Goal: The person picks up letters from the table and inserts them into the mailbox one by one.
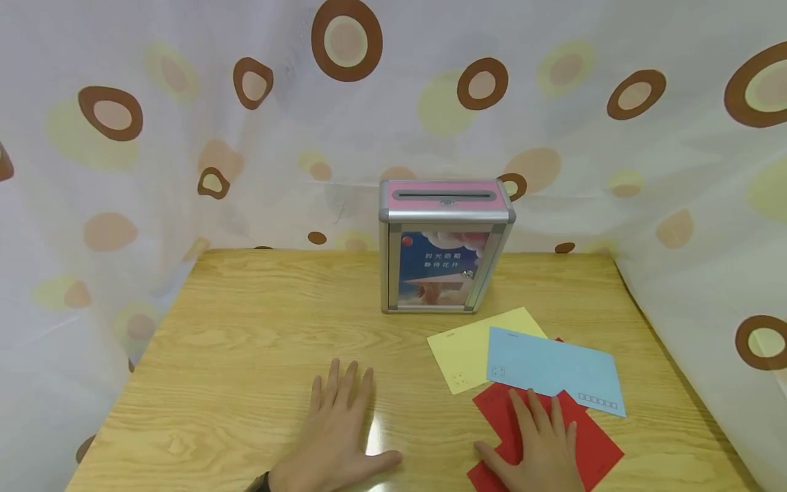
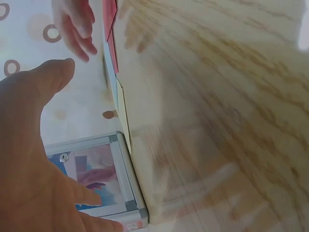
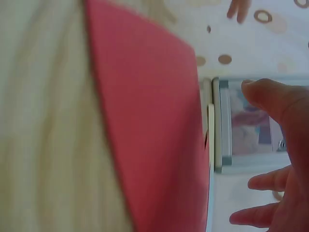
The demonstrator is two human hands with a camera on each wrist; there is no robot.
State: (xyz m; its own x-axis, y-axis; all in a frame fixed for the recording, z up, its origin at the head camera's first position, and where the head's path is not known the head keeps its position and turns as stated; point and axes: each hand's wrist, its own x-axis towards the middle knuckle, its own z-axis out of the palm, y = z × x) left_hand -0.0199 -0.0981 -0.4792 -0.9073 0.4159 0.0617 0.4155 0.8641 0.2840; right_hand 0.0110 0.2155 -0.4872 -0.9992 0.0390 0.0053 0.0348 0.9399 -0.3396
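Observation:
In the head view my left hand (image 1: 332, 437) is spread over the wooden table, with nothing in it. My right hand (image 1: 541, 444) hovers with fingers apart above red envelopes (image 1: 596, 444) at the lower right; the right wrist view shows a gap between hand and paper. Beyond them a light blue envelope (image 1: 553, 362) overlaps a yellow envelope (image 1: 458, 355) and part of the red ones. Behind the envelopes stands an upright letter box (image 1: 445, 266), with a pink top, a slot (image 1: 444, 195) and a silver frame. A small lock (image 1: 468, 274) sits on its picture door.
The wooden table (image 1: 246, 328) reaches back to a white curtain (image 1: 393, 123) with brown and yellow ring patterns, which also hangs along both sides. A dark band (image 1: 261, 484) circles the left wrist. Light glares off the tabletop between the hands.

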